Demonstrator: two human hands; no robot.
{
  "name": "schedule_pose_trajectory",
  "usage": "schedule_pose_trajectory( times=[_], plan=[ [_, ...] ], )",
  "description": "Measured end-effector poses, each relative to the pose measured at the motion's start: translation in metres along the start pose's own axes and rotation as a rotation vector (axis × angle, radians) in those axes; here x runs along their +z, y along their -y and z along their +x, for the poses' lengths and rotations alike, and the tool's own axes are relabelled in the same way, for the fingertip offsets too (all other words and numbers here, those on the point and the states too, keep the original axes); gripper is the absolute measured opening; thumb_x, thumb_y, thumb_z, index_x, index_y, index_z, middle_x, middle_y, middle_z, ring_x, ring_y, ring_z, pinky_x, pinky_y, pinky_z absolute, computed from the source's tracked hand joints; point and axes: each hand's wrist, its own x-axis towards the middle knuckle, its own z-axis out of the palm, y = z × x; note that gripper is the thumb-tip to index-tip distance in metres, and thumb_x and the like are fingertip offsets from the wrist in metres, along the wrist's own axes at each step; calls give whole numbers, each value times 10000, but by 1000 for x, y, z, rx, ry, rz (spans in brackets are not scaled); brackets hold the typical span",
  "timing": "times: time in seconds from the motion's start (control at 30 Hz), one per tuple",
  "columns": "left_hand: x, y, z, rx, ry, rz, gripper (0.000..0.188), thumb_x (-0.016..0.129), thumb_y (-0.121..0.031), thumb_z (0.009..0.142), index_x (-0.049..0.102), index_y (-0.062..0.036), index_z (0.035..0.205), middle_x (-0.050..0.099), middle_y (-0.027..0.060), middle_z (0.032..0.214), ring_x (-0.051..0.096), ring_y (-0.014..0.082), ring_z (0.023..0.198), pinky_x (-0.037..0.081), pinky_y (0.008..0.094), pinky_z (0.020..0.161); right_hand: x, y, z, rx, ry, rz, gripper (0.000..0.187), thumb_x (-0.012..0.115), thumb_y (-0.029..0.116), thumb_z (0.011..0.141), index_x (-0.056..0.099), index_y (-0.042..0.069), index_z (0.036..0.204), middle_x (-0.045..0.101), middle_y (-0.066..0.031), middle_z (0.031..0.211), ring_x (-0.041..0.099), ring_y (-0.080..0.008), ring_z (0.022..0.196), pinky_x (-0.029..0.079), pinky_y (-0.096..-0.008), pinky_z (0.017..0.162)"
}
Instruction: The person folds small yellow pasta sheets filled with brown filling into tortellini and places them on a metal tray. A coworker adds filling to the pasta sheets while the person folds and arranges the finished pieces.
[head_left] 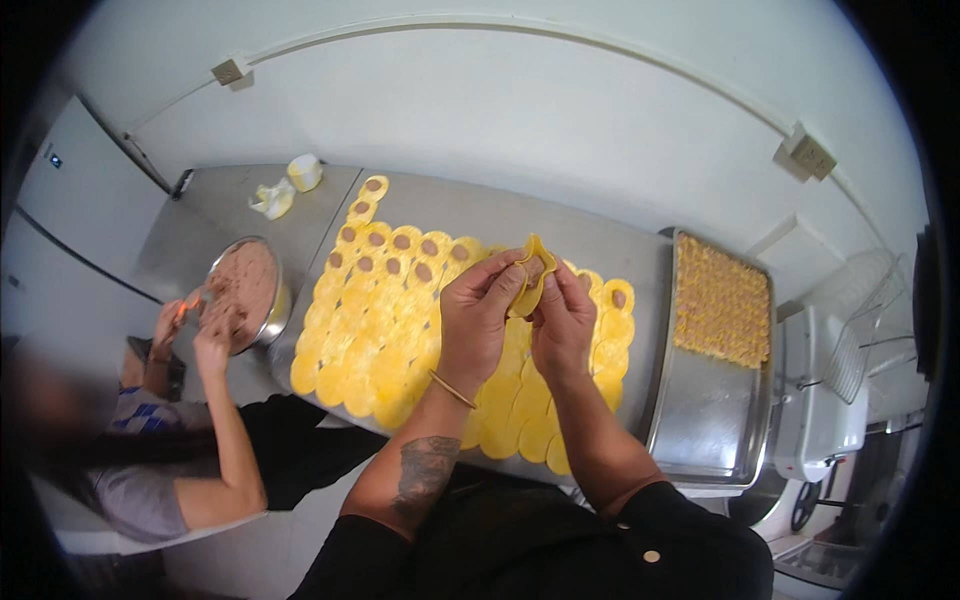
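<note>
Between my two hands, raised above the table, a yellow round dough wrapper is folded up around a lump of pinkish-brown filling. My left hand pinches its left side with thumb and fingers. On the other side my right hand grips the wrapper's edge. The top is still parted, so the filling shows. Beneath my hands, rows of overlapping yellow wrappers cover the steel table. Those in the far rows each carry a dab of filling; the nearer ones are bare.
Right of the wrappers lies a metal tray, its far half packed with small filled dumplings. At left a co-worker's hand works at a steel bowl of filling. A white cup and crumpled plastic sit far left. White equipment stands right.
</note>
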Motion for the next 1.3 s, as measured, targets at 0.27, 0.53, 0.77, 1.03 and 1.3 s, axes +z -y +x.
schedule_pose_trajectory(
  times=[0.27, 0.53, 0.77, 1.03, 1.3],
  plan=[
    [57, 26, -98, 210, -146, 252, 208, 633, -51, 1033, 675, 63, 1203, 710, 101, 1163, 682, 171, 1025, 557, 315, 953, -47, 77, -61, 243, -58, 217, 60, 627, 86, 1020, 621, 31, 1044, 637, 8, 934, 590, -67, 843, 470, -249, 745],
    [65, 5, -165, 66, -73, -10, 218, 661, -68, 1019, 670, -1, 1226, 689, 67, 1166, 667, 195, 1101, 556, 376, 974, -53, 119, -132, 48, 181, -148, 209, 659, 19, 999, 637, 4, 1206, 668, -30, 1071, 644, -115, 958, 528, -295, 870],
    [26, -30, -187, 243, 149, -44, 215, 684, 91, 934, 697, 25, 1138, 654, 147, 1286, 655, 221, 1148, 541, 354, 1003, -1, 117, -159, 118, 265, -35, 126, 635, 12, 1008, 642, 1, 1134, 639, -24, 982, 606, -88, 860, 505, -265, 767],
    [-34, -81, -228, 287, -24, -300, 124, 633, -1, 1013, 658, -16, 1134, 677, 132, 1215, 684, 211, 1059, 587, 356, 910, 81, 95, -193, -44, 347, -326, 179, 664, 29, 979, 589, 11, 1141, 677, -38, 954, 662, -125, 828, 544, -303, 728],
    [-84, -110, -238, 353, 131, -102, 138, 645, 20, 999, 647, -11, 1133, 680, 143, 1238, 690, 192, 1052, 575, 317, 919, 120, 99, -200, -439, 548, -922, 133, 757, 43, 881, 686, 12, 989, 701, -81, 815, 665, -144, 695, 515, -283, 643]
  ],
)
